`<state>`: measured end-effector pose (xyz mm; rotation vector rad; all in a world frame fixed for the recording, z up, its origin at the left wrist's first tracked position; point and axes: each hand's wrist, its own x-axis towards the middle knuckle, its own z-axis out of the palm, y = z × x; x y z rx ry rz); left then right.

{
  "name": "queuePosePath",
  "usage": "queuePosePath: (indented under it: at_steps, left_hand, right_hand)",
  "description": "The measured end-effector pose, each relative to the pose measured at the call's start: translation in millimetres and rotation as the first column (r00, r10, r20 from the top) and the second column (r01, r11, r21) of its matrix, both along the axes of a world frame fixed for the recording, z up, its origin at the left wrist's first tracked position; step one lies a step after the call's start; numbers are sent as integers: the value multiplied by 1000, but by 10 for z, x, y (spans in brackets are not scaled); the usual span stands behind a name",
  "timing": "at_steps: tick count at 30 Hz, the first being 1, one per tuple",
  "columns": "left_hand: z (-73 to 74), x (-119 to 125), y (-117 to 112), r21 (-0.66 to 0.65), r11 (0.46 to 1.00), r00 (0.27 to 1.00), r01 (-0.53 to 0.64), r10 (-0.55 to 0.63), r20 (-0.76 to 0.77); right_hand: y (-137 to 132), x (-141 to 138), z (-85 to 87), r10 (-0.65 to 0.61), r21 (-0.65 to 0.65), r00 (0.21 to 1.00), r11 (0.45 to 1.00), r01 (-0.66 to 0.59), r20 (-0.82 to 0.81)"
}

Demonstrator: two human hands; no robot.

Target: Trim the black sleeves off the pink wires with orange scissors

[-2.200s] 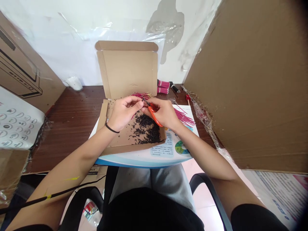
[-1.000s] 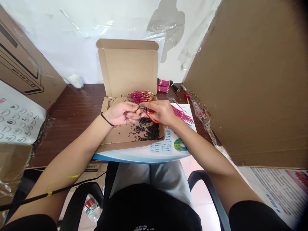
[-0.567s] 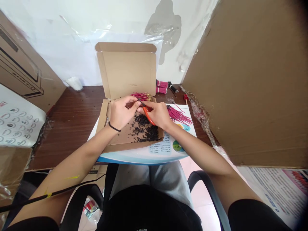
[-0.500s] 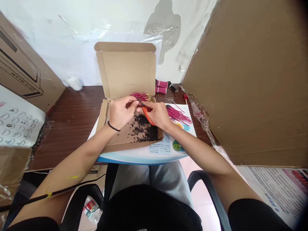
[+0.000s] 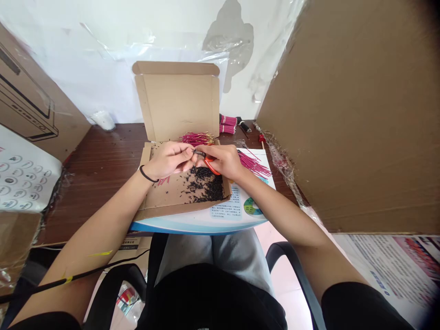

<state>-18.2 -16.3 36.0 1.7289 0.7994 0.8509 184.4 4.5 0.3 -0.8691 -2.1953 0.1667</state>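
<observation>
orange-handled scissors sit in the right hand, its fingers curled around the grips. their long axis runs diagonally, with the blades pointing up and left toward the left fingertips. the left hand has its fingers pressed together, pinching a thin dark wire that lies roughly level, its end aimed right at the blades. just beyond the fingertips lies a bundle of pink wires with gold tips, inside the open cardboard box. below the fingers are black clippings. right of the right fingers, more pink wires rest on a printed leaflet.
</observation>
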Motion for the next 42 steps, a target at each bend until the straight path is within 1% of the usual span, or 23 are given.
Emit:
queuePosePath:
  at_steps: [1, 3, 5, 6, 8, 11, 15, 17, 20, 22, 23, 24, 26, 28, 29, 31, 33, 35, 39, 41, 42]
  left_hand:
    - [1, 10, 2, -29, 999, 1000, -20, 21, 23]
    - [-7, 40, 11, -13, 990, 988, -138, 139, 71]
    - [-25, 71, 24, 62, 957, 956, -283, 276, 100]
    - [-36, 84, 30, 103, 936, 939, -336, 325, 108]
    - [-59, 99, 37, 152, 911, 923, -383, 369, 109]
    - [-75, 106, 26, 125, 926, 934, -357, 349, 80]
    - [-50, 108, 3, 11, 963, 962, -271, 270, 46]
    - [-34, 107, 1, -48, 976, 975, -212, 215, 58]
    - [-33, 98, 12, -107, 980, 980, -168, 177, 88]
    - [-53, 88, 24, -114, 978, 980, -174, 183, 78]
    - [-68, 83, 30, -108, 977, 980, -183, 190, 56]
    - [-83, 80, 36, -96, 976, 980, -196, 199, 25]
    - [-108, 80, 43, -55, 975, 976, -213, 210, -60]
    - [-113, 91, 40, -2, 976, 966, -217, 214, -143]
    - [-107, 100, 35, 24, 977, 962, -213, 214, -172]
    - [-85, 119, 22, 72, 976, 954, -203, 214, -212]
    - [-62, 134, 14, 111, 973, 944, -203, 225, -241]
    - [-52, 143, 17, 146, 966, 931, -215, 248, -269]
    - [-69, 140, 46, 175, 959, 914, -222, 267, -304]
    - [-76, 123, 53, 191, 958, 915, -212, 263, -306]
    - [-75, 109, 54, 209, 956, 917, -207, 264, -300]
  right_hand:
    - [-11, -10, 2, -23, -15, 1000, 1000, 22, -9]
    - [-34, -38, 7, -101, -50, 994, 994, 100, -34]
    - [-46, -63, 11, -177, -75, 983, 982, 173, -45]
    - [-47, -70, 13, -199, -81, 979, 977, 195, -43]
    - [-38, -70, 19, -210, -81, 977, 975, 207, -26]
    - [-14, -43, 33, -203, -56, 979, 977, 204, 10]
    - [38, 18, 54, -189, -7, 979, 982, 191, 79]
    - [77, 54, 64, -184, 17, 976, 983, 183, 113]
    - [134, 110, 96, -233, 28, 963, 973, 231, 133]
    - [146, 131, 128, -273, -10, 958, 961, 275, 87]
    - [139, 130, 143, -276, -50, 961, 959, 278, 34]
    - [125, 119, 154, -259, -104, 965, 961, 254, -36]
    - [79, 73, 161, -174, -222, 964, 967, 128, -199]
    - [29, 13, 149, -68, -306, 944, 951, -36, -322]
    - [9, -13, 139, -25, -331, 935, 938, -100, -354]
    - [-15, -43, 120, 20, -355, 929, 921, -161, -369]
    - [-22, -45, 110, 31, -350, 939, 923, -159, -343]
    - [-26, -37, 109, 30, -323, 954, 937, -131, -300]
    - [-46, -43, 126, 16, -273, 974, 959, -79, -224]
    - [-33, -29, 142, -14, -259, 983, 965, -35, -186]
    - [-11, -6, 152, -52, -245, 984, 970, 9, -168]
